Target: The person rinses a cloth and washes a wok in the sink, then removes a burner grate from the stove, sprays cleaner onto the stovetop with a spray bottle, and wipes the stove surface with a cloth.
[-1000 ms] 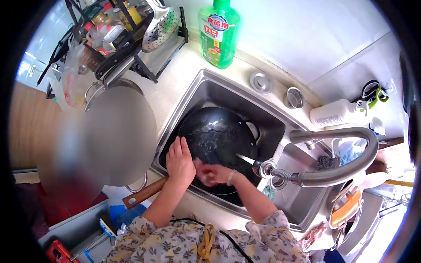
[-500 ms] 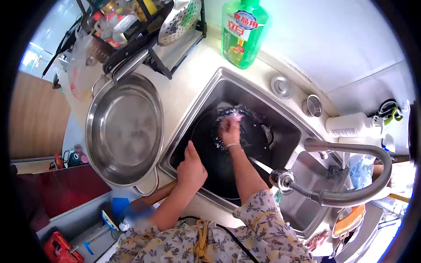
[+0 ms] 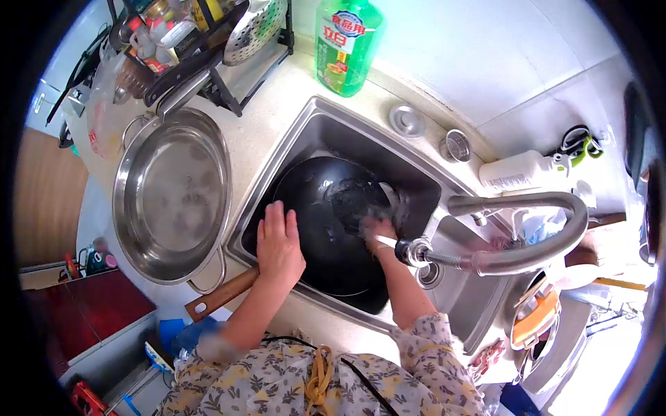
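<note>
A black wok (image 3: 316,222) lies in the left sink basin (image 3: 326,114), its wooden handle (image 3: 223,295) sticking out over the front left edge. My left hand (image 3: 279,246) rests at the wok's rim by the handle, fingers stretched out and touching the edge. Down in the wok, on its right side, is my right hand (image 3: 378,232), smeared by motion. Its fingers cannot be made out, nor whether they hold anything. Water runs from the faucet head (image 3: 414,251) beside this hand, and splashes blur the wok's surface around it.
A large steel pan (image 3: 173,201) stands on the counter at left. Behind the sink are a green detergent bottle (image 3: 347,52), a metal lid (image 3: 407,120) and a small metal cup (image 3: 456,146). The curved faucet (image 3: 548,201) reaches over the right basin (image 3: 454,295).
My right hand has moved right and nearer within the wok, towards the water stream. My left hand's fingers have straightened at the rim. The whole view has shifted, moving the surroundings left.
</note>
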A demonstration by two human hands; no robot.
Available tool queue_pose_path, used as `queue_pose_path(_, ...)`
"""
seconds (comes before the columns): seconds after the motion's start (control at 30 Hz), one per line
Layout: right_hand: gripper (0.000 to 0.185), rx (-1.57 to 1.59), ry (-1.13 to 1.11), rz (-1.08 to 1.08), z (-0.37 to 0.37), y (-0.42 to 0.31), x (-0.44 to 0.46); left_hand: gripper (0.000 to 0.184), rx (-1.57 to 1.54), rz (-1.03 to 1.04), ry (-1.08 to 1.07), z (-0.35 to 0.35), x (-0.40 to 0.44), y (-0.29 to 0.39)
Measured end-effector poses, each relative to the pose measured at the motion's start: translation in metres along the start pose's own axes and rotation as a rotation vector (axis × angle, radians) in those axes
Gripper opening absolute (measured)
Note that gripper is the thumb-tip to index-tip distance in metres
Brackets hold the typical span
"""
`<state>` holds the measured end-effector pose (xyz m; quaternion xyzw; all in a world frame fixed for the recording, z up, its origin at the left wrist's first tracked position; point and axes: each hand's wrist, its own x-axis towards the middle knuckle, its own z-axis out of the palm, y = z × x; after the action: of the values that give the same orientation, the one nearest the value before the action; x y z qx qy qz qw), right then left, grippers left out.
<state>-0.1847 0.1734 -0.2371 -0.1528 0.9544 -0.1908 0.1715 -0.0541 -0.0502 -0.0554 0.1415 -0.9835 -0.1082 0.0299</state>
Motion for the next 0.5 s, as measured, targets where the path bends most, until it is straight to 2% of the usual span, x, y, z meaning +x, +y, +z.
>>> queue_pose_path(0.03, 0.030, 0.003, 0.009, 0.003, 0.012, 0.010, 0.008, 0.056, 0.001, 0.008, 0.005, 0.002, 0.000, 0.005)
queue_pose_path(0.07, 0.028, 0.472, -0.036, 0.183, 0.025, 0.017, 0.021, 0.053, -0.224, 0.082, 0.037, 0.010, 0.001, 0.011)
queue_pose_path(0.1, 0.029, 0.714, -0.069, 0.263, 0.020, 0.011, 0.021, 0.050, -0.447, 0.156, 0.063, 0.021, 0.000, 0.017)
queue_pose_path(0.13, 0.029, 0.952, -0.084, 0.357, 0.014, 0.004, 0.022, 0.044, -0.766, 0.082, -0.012, 0.046, -0.002, 0.024)
queue_pose_path(0.17, 0.031, 0.765, -0.049, 0.155, -0.028, -0.030, 0.005, 0.038, -0.973, -0.097, -0.158, 0.086, -0.003, 0.025)
queue_pose_path(0.23, 0.028, 1.262, 0.007, 0.249, -0.035, -0.061, -0.009, 0.033, -1.589, -0.884, -0.565, 0.086, 0.024, 0.052)
queue_pose_path(0.3, 0.032, 1.848, 0.037, 0.422, -0.061, -0.102, -0.029, 0.037, -2.049, -0.836, -0.697, 0.150, 0.032, 0.042)
queue_pose_path(0.33, 0.037, 1.727, 0.119, 0.361, -0.065, -0.117, -0.042, 0.033, -2.087, -1.084, -0.715, 0.122, 0.049, 0.059)
queue_pose_path(0.37, 0.043, 1.603, 0.200, 0.301, -0.063, -0.124, -0.055, 0.034, -1.866, -0.690, -0.754, 0.119, 0.054, 0.061)
queue_pose_path(0.4, 0.042, 1.327, 0.247, 0.120, -0.065, -0.126, -0.065, 0.037, -1.613, -0.357, -0.697, 0.116, 0.058, 0.064)
queue_pose_path(0.43, 0.042, 1.050, 0.336, -0.029, -0.071, -0.131, -0.075, 0.040, -2.142, -0.886, -0.721, 0.110, 0.061, 0.074)
queue_pose_path(0.47, 0.041, 1.017, 0.285, 0.044, -0.078, -0.137, -0.085, 0.051, -2.058, -0.988, -0.707, 0.107, 0.074, 0.085)
queue_pose_path(0.5, 0.040, 0.983, 0.234, 0.116, -0.085, -0.143, -0.091, 0.058, -2.166, -0.755, -0.563, 0.123, 0.067, 0.089)
